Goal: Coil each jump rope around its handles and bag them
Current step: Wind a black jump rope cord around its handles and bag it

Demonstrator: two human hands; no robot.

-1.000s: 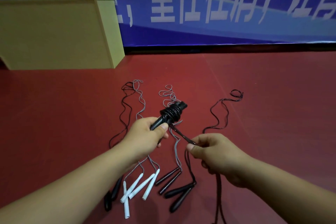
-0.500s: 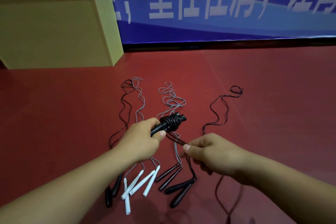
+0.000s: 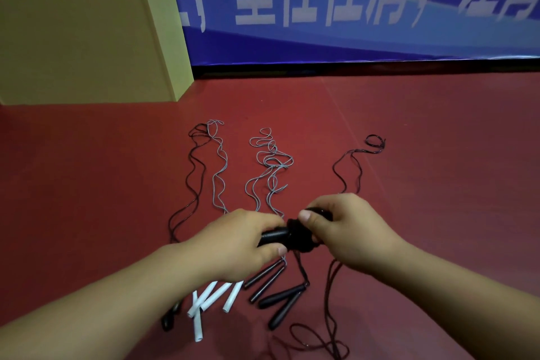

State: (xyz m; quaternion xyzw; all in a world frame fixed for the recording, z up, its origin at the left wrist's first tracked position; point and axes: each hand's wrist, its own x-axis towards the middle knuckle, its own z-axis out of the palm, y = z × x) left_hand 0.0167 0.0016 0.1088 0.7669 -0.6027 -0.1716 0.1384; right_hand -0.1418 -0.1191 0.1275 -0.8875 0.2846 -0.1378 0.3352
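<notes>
The left hand (image 3: 239, 242) gripped the black handles (image 3: 273, 236) above the floor (image 3: 423, 184). The right hand (image 3: 339, 228) pinched the rope (image 3: 301, 238) coiled around them. Each turn should probably be pulled snug beside the last, so nothing slips loose.

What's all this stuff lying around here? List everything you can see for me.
Held jump rope: one, black, partly coiled round its handles, between both hands.
White handles: four, white, on the floor below the left forearm.
Black handles: four plainly seen, near centre; more dark ones left of the white ones, partly hidden.
Grey cords: loose, wavy, stretching away from the handles.
Black cords: loose, left and right of the grey.
Floor: red.
Box: one, yellow, far left.
Banner: blue, white characters, along the back.
Left hand: grips the handles.
Right hand: grips the coiled end.
</notes>
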